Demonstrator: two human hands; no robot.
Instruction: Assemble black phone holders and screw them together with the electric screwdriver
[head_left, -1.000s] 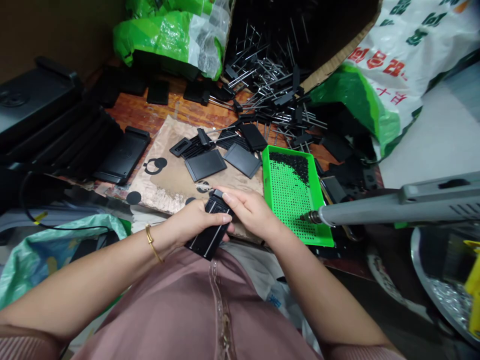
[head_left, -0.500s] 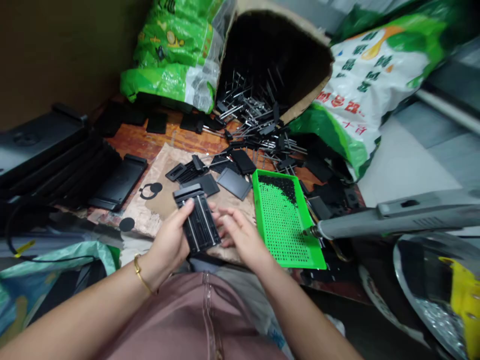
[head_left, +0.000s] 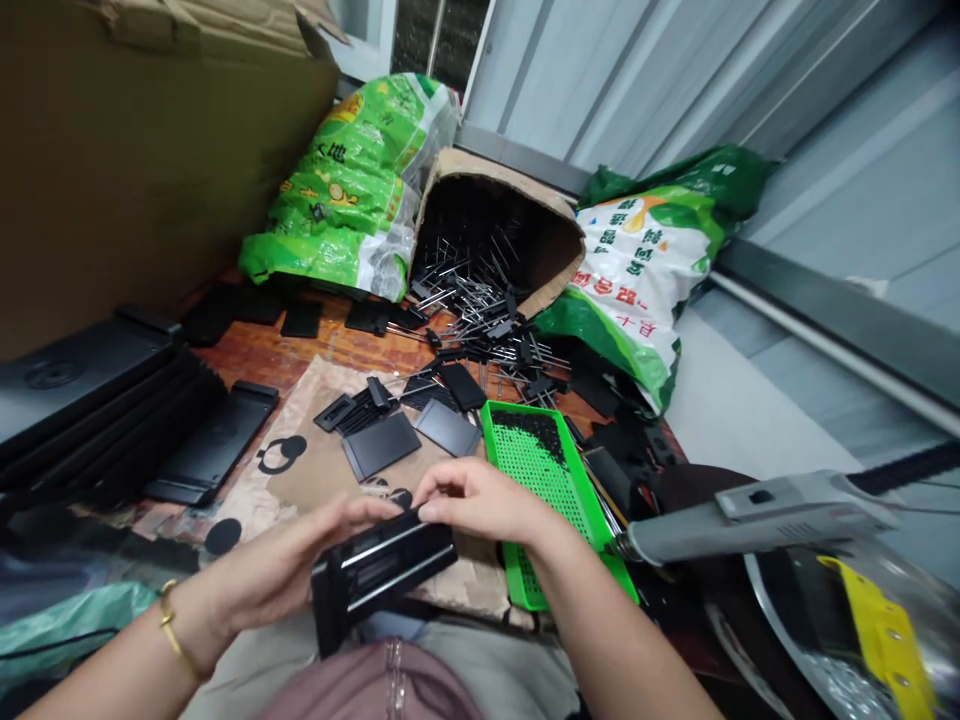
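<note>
Just to the near left of the green tray [head_left: 531,490], I see the left hand [head_left: 277,565] holding a tilted black holder [head_left: 390,575], fingers stretched along its far edge, while the right hand [head_left: 480,500] touches that edge with bent fingers, though whether it grips I cannot tell. Two plates [head_left: 382,445] lie left of the tray on cardboard [head_left: 296,485], and beyond the tray a heap of rods [head_left: 487,310] spills from a box [head_left: 555,250]. Small black bits [head_left: 536,432] gather at the tray's far end, and a screwdriver [head_left: 712,530] points in over its near right side.
</note>
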